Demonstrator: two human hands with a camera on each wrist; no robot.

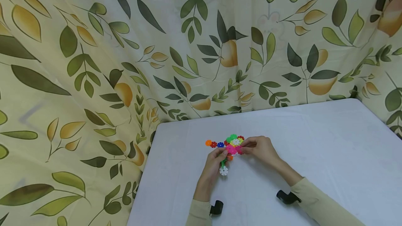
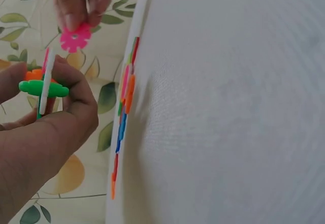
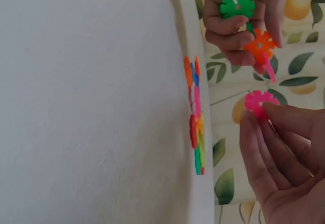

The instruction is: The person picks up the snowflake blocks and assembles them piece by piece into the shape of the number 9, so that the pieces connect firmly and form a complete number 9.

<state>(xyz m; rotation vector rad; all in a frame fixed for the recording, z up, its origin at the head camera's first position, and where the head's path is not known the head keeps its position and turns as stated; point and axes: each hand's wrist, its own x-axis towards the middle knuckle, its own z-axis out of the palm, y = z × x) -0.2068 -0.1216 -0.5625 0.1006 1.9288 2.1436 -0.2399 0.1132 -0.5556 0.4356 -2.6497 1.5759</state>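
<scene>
My left hand [image 1: 223, 155] grips a small cluster of slotted plastic discs [image 2: 43, 88]: a green one, an orange one [image 3: 259, 43] and a white one [image 1: 223, 171] that hangs below my fingers. My right hand [image 1: 243, 148] pinches a single pink disc [image 3: 260, 102] between thumb and fingertips, held close beside the cluster [image 3: 237, 4] with a small gap between them. In the left wrist view the pink disc [image 2: 75, 37] sits just above the cluster. Behind both hands, a flat chain of joined discs [image 1: 220, 144] in orange, red, blue, green and yellow lies on the white table [image 1: 314, 142].
The flat chain of discs [image 2: 124, 112] lies near the table's far left part. The table's left edge [image 1: 147, 170] drops off beside a leaf-patterned curtain [image 1: 94, 79], which also hangs behind the table. Black wrist cameras [image 1: 285, 197] sit on both sleeves.
</scene>
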